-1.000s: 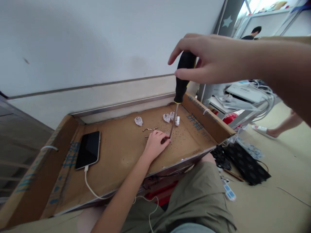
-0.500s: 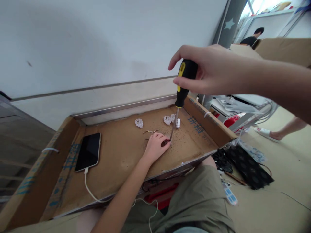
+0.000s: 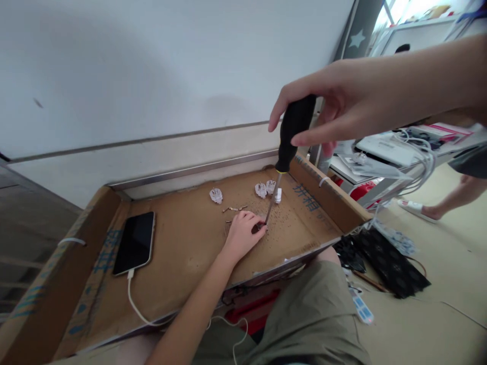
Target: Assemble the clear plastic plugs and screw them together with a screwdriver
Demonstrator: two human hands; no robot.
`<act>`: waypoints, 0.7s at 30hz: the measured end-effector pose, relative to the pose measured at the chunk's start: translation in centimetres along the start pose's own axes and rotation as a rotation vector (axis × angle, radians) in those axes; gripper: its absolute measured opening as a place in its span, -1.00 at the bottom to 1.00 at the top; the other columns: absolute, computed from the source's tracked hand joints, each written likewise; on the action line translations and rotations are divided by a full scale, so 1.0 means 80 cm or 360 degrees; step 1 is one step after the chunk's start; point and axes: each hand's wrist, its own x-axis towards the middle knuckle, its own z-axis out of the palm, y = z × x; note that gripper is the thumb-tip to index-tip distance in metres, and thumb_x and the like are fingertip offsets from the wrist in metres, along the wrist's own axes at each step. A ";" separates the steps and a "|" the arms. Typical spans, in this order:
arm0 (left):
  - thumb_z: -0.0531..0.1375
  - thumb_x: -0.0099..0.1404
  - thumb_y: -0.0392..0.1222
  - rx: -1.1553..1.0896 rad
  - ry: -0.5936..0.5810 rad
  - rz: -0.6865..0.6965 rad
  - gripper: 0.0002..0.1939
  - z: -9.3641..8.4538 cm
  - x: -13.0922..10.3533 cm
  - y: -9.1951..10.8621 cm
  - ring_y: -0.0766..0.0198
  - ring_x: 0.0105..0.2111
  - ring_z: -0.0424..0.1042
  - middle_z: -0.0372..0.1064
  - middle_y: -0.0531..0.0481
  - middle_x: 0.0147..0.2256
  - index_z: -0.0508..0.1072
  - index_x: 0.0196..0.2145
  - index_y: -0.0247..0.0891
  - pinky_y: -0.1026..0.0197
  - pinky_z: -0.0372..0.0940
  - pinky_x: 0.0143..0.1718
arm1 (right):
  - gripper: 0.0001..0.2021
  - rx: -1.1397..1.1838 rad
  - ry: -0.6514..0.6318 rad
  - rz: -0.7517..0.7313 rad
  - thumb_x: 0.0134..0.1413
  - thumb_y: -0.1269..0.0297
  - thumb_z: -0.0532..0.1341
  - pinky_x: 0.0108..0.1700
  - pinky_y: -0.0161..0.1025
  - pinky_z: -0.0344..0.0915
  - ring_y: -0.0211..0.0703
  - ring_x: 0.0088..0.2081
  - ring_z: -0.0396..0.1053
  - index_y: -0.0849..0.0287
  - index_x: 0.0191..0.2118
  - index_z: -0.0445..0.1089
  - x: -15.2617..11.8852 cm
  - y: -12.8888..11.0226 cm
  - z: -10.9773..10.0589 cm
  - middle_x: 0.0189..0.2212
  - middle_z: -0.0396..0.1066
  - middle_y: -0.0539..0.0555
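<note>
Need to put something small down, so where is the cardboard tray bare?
The widest bare patch of the cardboard tray lies between the phone and the left hand, up to the lone plug. A narrower one lies between the dark specks and the right wall. It is crowded around the left hand: screwdriver, metal pieces, specks, clustered plugs.

Phone [image 3: 134,244] — lay screen-up, white cable [image 3: 131,293] plugged in | black sheeting [image 3: 391,261] — lay on floor [image 3: 411,329] | white star [image 3: 356,38] marked grey panel [image 3: 368,17]

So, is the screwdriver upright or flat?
Upright but tilted: the right hand holds its handle uppermost, the shaft slanting down beside the left hand.
</note>
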 end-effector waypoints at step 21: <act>0.16 0.22 -0.16 -0.0034 0.0018 -0.0010 -0.91 -0.002 -0.001 0.001 0.16 -0.17 0.26 0.43 0.01 -0.31 0.45 -0.33 -0.18 0.09 0.16 -0.07 | -0.51 -0.0588 0.0317 0.0214 -0.22 -0.31 0.13 -0.65 -0.29 -0.17 -0.38 -0.73 -0.12 0.03 -0.40 0.35 -0.005 -0.042 0.002 -0.76 0.07 -0.04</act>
